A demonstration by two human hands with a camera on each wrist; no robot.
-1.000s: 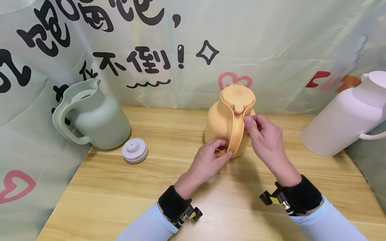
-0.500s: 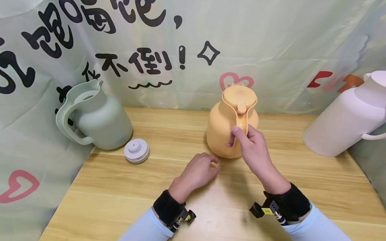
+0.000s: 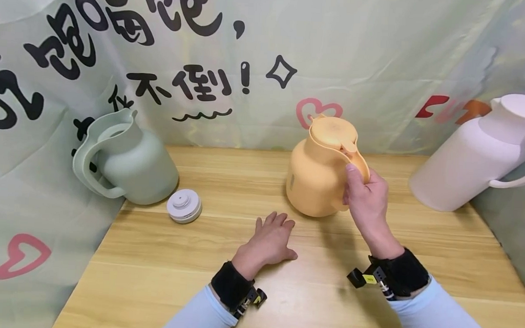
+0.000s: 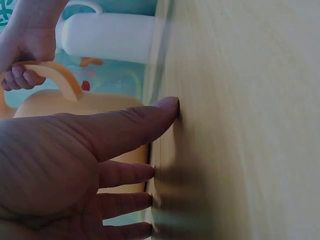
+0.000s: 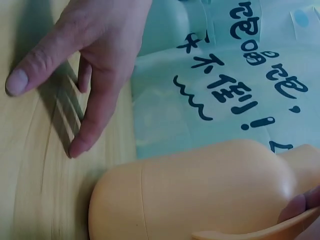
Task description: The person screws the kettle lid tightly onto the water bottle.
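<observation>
The orange jug (image 3: 312, 181), right of centre in the frame near the back of the desk (image 3: 152, 267), has turned, its handle (image 3: 362, 169) now toward the right. The right hand (image 3: 368, 203) grips this handle, steering alone; the left hand (image 3: 269, 242) has withdrawn to lower centre, fingers spread. Backdrop (image 3: 382, 52) lettering (image 3: 202, 85), upper left, includes "不倒!"; the jug's grey mark (image 3: 292, 181) is illegible.

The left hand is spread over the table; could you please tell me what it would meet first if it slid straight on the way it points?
Probably the orange jug, low on its body, ahead of the left hand, though depth leaves a near miss possible.
</observation>
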